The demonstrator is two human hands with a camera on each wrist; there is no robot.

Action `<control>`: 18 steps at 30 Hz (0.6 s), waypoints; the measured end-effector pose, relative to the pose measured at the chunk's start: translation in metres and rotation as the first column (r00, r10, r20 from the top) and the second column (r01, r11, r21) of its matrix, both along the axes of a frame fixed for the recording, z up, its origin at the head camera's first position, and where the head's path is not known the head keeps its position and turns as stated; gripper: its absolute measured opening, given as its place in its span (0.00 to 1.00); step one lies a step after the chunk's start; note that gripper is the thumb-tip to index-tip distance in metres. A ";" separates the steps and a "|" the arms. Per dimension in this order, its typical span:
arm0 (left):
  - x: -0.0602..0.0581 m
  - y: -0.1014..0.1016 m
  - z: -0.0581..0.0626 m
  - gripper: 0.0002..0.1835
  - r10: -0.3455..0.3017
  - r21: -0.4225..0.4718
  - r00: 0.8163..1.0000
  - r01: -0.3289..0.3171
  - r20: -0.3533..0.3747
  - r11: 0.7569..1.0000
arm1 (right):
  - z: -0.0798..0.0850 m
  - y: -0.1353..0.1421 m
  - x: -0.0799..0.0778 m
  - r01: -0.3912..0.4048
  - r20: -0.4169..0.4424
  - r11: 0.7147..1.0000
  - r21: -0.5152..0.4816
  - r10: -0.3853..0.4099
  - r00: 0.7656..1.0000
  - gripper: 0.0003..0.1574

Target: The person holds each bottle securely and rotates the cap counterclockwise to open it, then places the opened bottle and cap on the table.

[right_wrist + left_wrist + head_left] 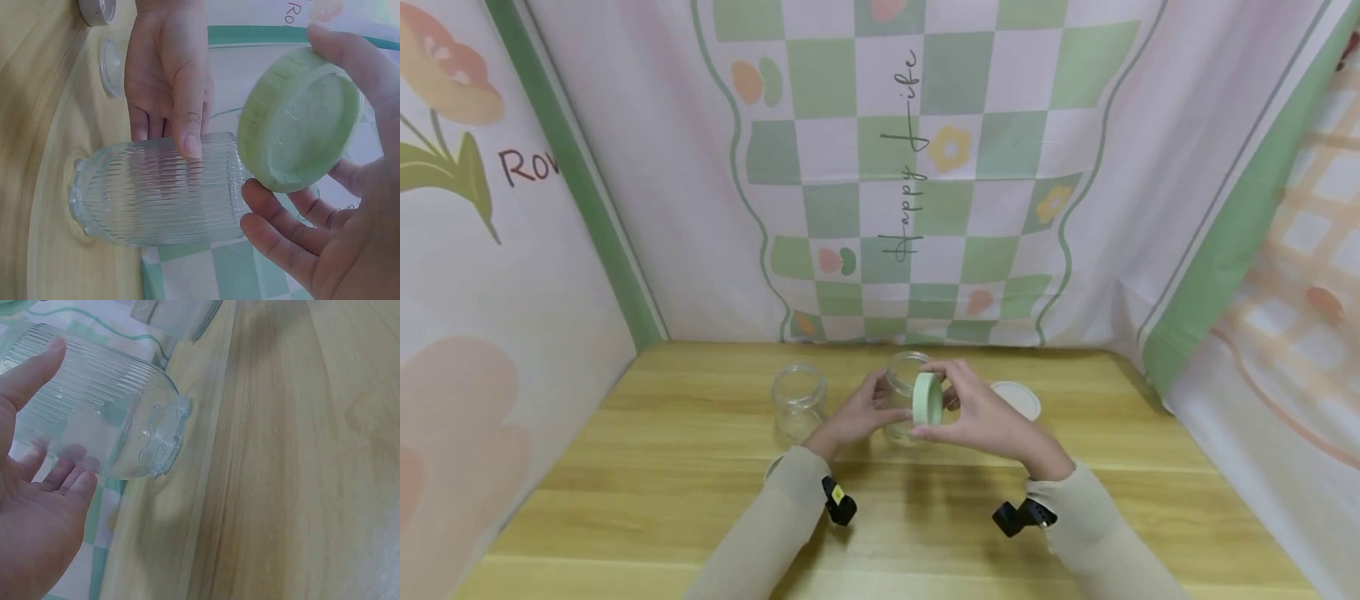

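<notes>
The left hand (857, 414) is gripping the ribbed glass jar (159, 190) upright near the desk's (700, 500) far edge to steady it, while the right hand (981, 414) is pinching the green lid (927, 398) edgewise beside its mouth.

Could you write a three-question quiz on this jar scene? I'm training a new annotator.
1. True or false: the green lid is screwed onto the ribbed jar.
2. Which hand holds the green lid? A left hand B right hand
3. Fill in: a second glass jar stands on the ____ table.

Key: 1 false, it is held off the jar; 2 B; 3 wooden.
</notes>
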State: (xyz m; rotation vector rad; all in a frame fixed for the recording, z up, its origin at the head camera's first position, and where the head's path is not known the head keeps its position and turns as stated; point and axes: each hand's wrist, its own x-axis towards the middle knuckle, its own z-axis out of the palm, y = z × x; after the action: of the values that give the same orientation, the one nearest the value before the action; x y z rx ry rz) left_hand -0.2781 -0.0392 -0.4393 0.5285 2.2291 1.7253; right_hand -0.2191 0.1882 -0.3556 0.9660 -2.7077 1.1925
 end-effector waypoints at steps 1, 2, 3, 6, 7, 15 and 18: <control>0.000 0.000 0.000 0.48 0.007 -0.005 1.000 -0.007 0.002 1.000 | 0.000 0.001 0.001 -0.003 0.009 1.000 -0.004 0.003 1.000 0.55; 0.000 0.000 0.000 0.48 0.012 -0.007 1.000 -0.012 0.005 1.000 | 0.000 0.001 0.002 -0.009 0.011 1.000 -0.003 0.009 1.000 0.54; 0.001 0.000 -0.001 0.49 0.015 -0.009 1.000 -0.015 0.007 1.000 | 0.000 0.001 0.002 -0.009 0.022 1.000 -0.002 0.009 1.000 0.54; 0.001 0.001 -0.001 0.51 0.019 -0.014 1.000 -0.019 0.009 1.000 | -0.001 0.003 0.006 -0.012 0.049 1.000 0.021 0.011 0.999 0.55; 0.001 0.001 -0.001 0.52 0.018 -0.015 1.000 -0.018 0.009 1.000 | -0.002 0.004 0.007 -0.013 0.057 0.999 0.036 0.011 0.998 0.55; 0.001 0.001 -0.001 0.51 0.012 -0.003 1.000 -0.012 0.001 1.000 | -0.008 0.008 0.008 -0.045 0.080 0.995 0.087 0.038 0.996 0.55; 0.002 0.001 -0.001 0.51 0.011 0.000 1.000 -0.011 0.006 1.000 | -0.011 0.011 0.008 -0.084 0.109 0.994 0.076 0.075 0.991 0.53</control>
State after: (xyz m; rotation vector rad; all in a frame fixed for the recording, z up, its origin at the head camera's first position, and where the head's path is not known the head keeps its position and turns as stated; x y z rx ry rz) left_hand -0.2765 -0.0387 -0.4398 0.5118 2.2321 1.7302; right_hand -0.2110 0.1994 -0.3671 1.0591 -2.8446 1.1893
